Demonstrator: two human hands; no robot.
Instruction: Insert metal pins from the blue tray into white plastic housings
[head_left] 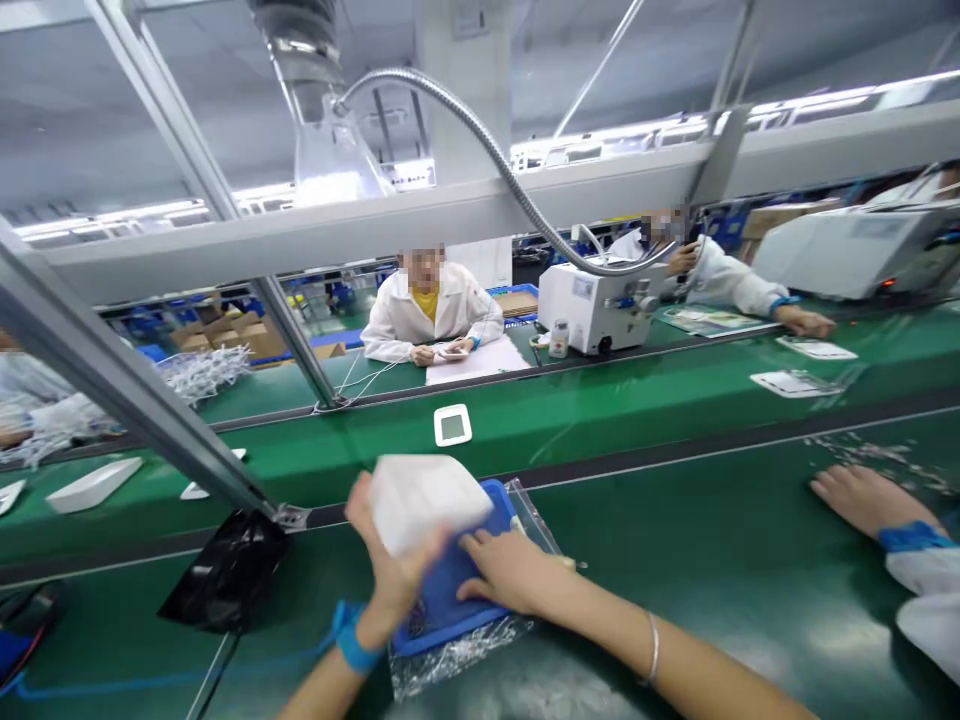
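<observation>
A white casing (pixel 427 495), blurred by motion, is tilted above a blue tray (pixel 450 635). My left hand (pixel 394 570) grips it, the fingers round its left side and the thumb near its lower edge. My right hand (pixel 514 572) reaches into the tray from the right, its fingers somewhat apart and pointing left; nothing shows in it. Small dark parts lie in the tray's lower left corner. Under the tray is a clear plastic bag (pixel 465 655). A blue band circles my left wrist, a thin bracelet my right.
A black bag (pixel 225 570) lies left by a slanted metal post (pixel 150 390). White frames, one a square frame (pixel 453 425), lie on the green belt (pixel 360 430). A co-worker's hand (pixel 874 500) rests near scattered bits at right. More people sit opposite, beside a white machine (pixel 596 308).
</observation>
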